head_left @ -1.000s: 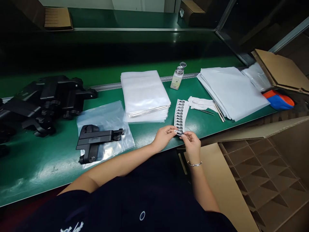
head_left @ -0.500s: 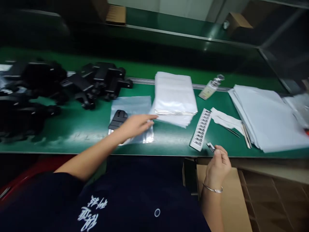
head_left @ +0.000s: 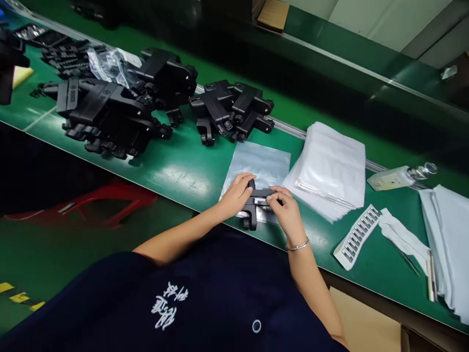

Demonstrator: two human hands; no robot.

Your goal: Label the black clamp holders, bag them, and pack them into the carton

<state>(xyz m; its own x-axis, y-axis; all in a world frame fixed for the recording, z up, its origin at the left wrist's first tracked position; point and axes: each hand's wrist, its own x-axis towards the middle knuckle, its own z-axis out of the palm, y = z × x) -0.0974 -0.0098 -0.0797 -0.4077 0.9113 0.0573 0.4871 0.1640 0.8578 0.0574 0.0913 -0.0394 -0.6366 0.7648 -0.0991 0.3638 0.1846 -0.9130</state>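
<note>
A black plastic bracket (head_left: 250, 210) lies over a clear plastic bag (head_left: 264, 159) near the front edge of the table. My left hand (head_left: 236, 196) is closed on the bracket's left side, with thumb and fingers around it. My right hand (head_left: 287, 210) is at the bracket's right end, its thumb and forefinger pinching a small label (head_left: 260, 201) against the bracket's recessed face. Part of the label is hidden under the fingertips. To the right, a sheet of labels (head_left: 357, 237) rests on the table.
A stack of clear bags (head_left: 333, 161) stands right of the hands, with a bottle (head_left: 401, 177) beyond it. Piles of black brackets (head_left: 234, 110) and larger black assemblies (head_left: 110, 112) cover the left. Tweezers (head_left: 409, 263) and white sheets (head_left: 449, 244) lie at the right.
My right hand has moved left with the label from beside the label sheet to the bracket. My left hand has closed on the bracket. The view has swung left and tilted.
</note>
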